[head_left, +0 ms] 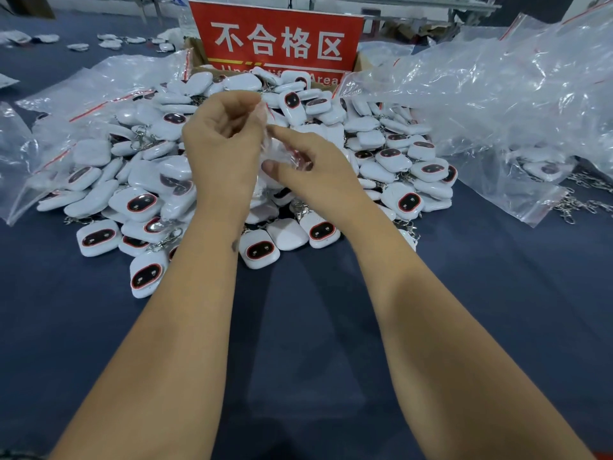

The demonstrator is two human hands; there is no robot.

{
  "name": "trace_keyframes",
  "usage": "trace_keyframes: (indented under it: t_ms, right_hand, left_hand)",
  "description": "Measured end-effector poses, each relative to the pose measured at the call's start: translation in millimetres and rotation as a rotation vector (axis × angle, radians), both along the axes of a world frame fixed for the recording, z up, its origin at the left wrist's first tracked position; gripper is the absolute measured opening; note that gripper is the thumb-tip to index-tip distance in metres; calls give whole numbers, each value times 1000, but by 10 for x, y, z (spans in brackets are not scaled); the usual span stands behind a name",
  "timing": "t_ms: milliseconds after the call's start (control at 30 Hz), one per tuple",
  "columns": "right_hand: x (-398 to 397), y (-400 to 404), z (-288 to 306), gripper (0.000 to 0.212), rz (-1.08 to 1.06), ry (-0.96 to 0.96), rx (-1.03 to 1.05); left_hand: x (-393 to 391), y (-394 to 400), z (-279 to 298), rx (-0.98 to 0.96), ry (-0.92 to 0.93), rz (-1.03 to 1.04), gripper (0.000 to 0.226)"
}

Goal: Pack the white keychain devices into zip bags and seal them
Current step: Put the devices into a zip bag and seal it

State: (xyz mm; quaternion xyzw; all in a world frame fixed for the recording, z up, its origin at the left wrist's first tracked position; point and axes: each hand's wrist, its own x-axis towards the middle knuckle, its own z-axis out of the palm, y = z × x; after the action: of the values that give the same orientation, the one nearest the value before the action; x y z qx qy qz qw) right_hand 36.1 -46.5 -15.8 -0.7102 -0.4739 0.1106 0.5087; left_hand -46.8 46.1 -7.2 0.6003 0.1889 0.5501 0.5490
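Above a heap of white keychain devices, the left hand and right hand pinch a clear zip bag between curled fingers.

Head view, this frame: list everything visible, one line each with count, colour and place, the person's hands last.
keychain devices: too many to count, white with dark red-rimmed faces, heaped mid-table.
held zip bag: one, clear, between both hands above the heap; contents unclear.
empty zip bags: a large pile, clear with red seal strips, right of the heap.
filled zip bags: several, clear, left of the heap.
red sign: one, white lettering, behind the heap.
cardboard box: one, brown, under the sign.
table: one, dark blue cover.
left hand: pinches the bag's top.
right hand: holds the bag's lower part.
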Motion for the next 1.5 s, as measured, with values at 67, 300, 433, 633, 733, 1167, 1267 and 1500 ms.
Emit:
trace_keyframes:
  t_ms: [67,300,433,633,733,1167,1267,1500]
  right_hand:
    - [14,16,-17,34,-37,48,60]
    - [90,-19,59,25,-77,471,374]
    - [130,-49,127,25,-69,678,587]
    - [247,-114,148,28,-6,892,758]
    - [259,-144,147,26,59,954,725]
    - [199,-88,99,49,-94,811,386]
    - [255,-62,100,41,-141,954,473]
    - [327,-77,69,11,-228,692,285]
  left_hand:
    - [-14,0,13,24,14,-33,15]
    - [-90,-40,89,-40,-149,-194,24]
    - [-94,-69,122,-6,-161,-145,23]
    - [-88,-44,131,26,16,-122,18]
    - [-102,-33,66,6,292,-252,29]
    - [-8,-51,-8,-382,388,-428,38]
    - [18,-63,5,-521,238,-590,43]
    - [69,-85,-52,-659,-13,-709,47]
